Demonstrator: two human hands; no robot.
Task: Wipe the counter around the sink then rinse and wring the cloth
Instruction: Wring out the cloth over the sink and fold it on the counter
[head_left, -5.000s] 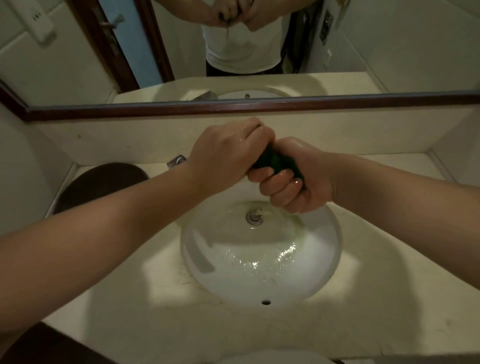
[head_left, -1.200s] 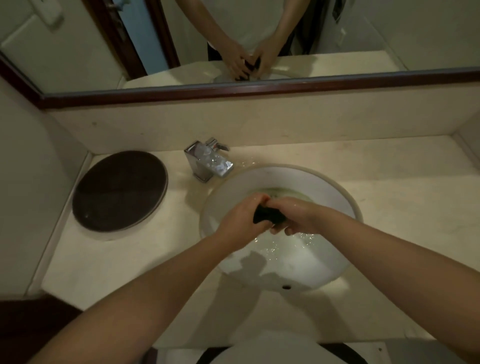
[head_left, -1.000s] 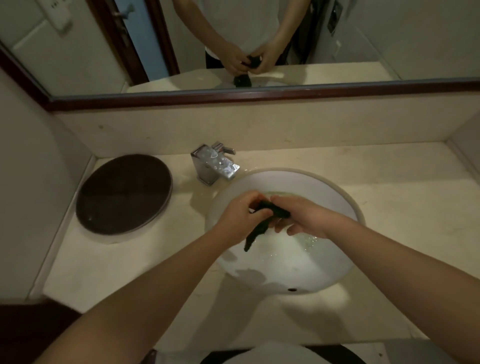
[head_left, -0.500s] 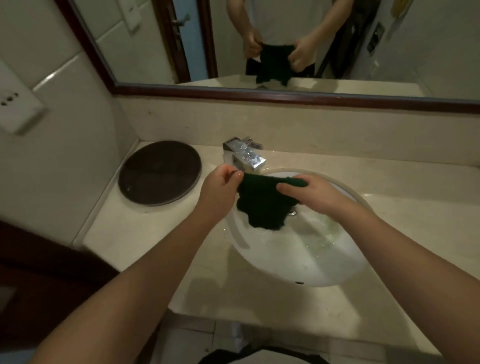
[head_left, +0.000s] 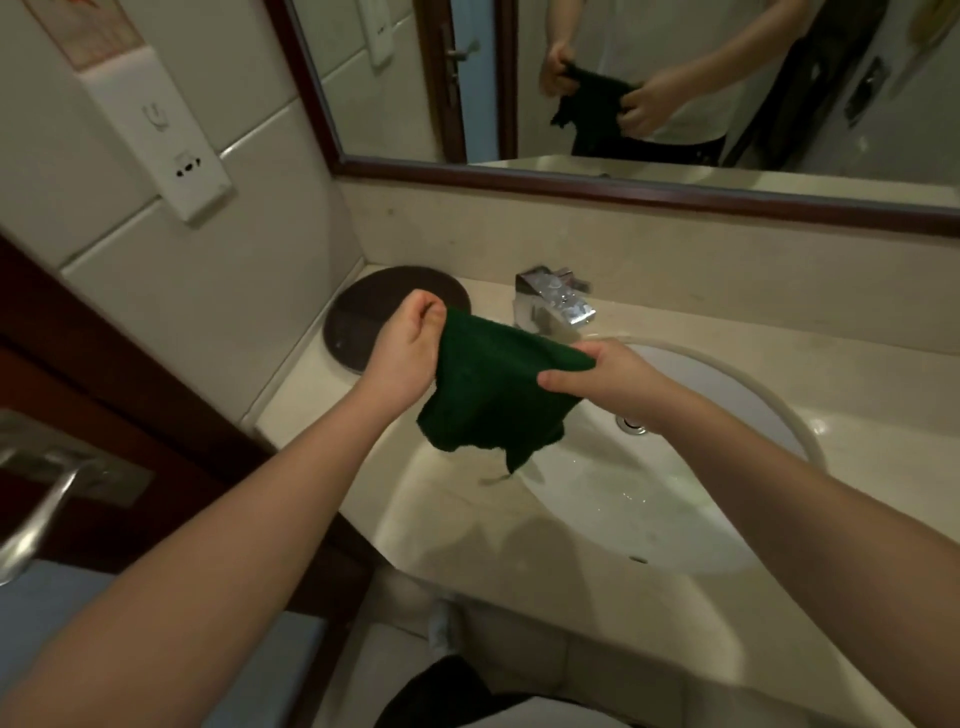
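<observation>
A dark green cloth (head_left: 493, 395) hangs spread out above the left rim of the white sink (head_left: 727, 384). My left hand (head_left: 410, 348) pinches its upper left corner and my right hand (head_left: 608, 374) grips its upper right edge. The cloth's lower edge dangles over the basin's left side and the beige counter (head_left: 467, 514). Water drops lie in the bowl near the drain (head_left: 631, 423). The chrome tap (head_left: 553, 301) stands behind the cloth with no water running.
A round dark lid (head_left: 363, 317) lies on the counter at the back left by the tiled wall. A framed mirror (head_left: 675, 78) runs above the backsplash. A wall socket plate (head_left: 156, 124) sits on the left wall. A metal door handle (head_left: 36, 499) shows at the lower left.
The cloth was bunched and twisted between both hands over the basin. It is now unfolded and held spread by its top edge. My view has swung left and my hands have shifted left.
</observation>
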